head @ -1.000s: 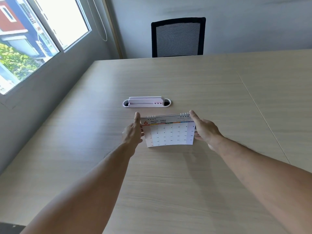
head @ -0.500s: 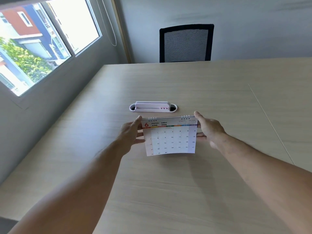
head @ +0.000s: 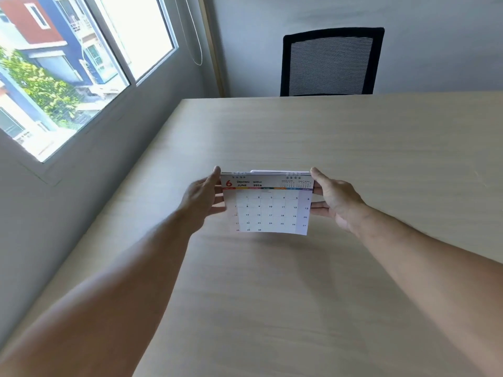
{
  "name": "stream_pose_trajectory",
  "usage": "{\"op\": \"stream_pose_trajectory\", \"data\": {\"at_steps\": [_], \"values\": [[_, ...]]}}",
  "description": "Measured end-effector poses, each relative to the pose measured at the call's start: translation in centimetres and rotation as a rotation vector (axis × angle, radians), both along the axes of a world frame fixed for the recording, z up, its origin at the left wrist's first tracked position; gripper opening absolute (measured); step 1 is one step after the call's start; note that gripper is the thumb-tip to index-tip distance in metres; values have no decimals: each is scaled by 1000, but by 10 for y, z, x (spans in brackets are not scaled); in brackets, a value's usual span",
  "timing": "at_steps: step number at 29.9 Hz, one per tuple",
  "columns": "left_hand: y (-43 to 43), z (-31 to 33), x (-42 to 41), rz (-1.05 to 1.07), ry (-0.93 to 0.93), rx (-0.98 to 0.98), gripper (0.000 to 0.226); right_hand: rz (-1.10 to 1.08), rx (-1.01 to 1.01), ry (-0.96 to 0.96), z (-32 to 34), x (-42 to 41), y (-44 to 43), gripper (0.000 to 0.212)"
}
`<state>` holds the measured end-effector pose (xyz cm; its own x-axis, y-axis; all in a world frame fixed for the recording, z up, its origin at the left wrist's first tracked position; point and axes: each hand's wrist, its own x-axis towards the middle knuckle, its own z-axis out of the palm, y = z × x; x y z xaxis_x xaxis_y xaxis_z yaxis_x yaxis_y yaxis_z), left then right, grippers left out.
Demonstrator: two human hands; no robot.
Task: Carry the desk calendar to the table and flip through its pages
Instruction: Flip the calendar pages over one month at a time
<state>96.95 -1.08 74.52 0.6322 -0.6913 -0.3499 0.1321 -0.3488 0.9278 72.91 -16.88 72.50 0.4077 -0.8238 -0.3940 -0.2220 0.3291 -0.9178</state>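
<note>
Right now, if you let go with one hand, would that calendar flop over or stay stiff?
Probably it would flop a bit. The desk calendar shows a thin paper page whose bottom edge already curves. It looks light, since the left hand and right hand hold it by the fingers alone at its sides. The wire rings along the top likely let the pages swing.

A pale wood-grain table (head: 299, 295) fills the view. A white holder (head: 268, 171) lies on it near the middle, mostly hidden. A black chair (head: 330, 62) stands at the table's far edge.
</note>
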Motion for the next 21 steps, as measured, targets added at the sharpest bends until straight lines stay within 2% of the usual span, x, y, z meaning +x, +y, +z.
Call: {"op": "stream_pose_trajectory", "data": {"at_steps": [8, 14, 21], "values": [[-17, 1, 102, -68, -43, 43, 41, -41, 9, 26, -2, 91, -2, 42], [-35, -1, 149, -81, -53, 33, 38, -56, -34, 79, -8, 134, -18, 70], [-29, -28, 163, -85, 23, 66, 40, -49, 84, 44, -25, 152, -8, 49]]}}
